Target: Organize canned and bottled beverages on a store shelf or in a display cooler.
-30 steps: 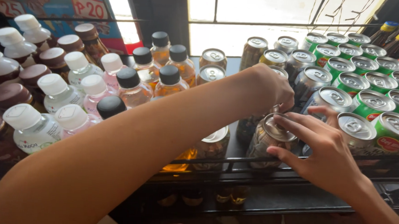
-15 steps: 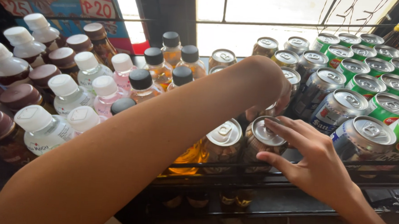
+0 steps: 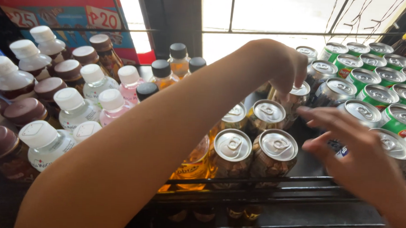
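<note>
Fingertips (image 3: pixel 290 88) of left hand (image 3: pixel 278 65) curled down, pinching rim of brown can (image 3: pixel 295 99), centre-right of frame. Right hand (image 3: pixel 352 150) spread loose, holding nothing, lower right. Probably full, heavy, rigid, slick; best gripped round the body.

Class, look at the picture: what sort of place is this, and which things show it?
Probably a small shop's drinks shelf: rows of green cans, capped bottles and a price poster, while the left hand touches a brown can.
</note>
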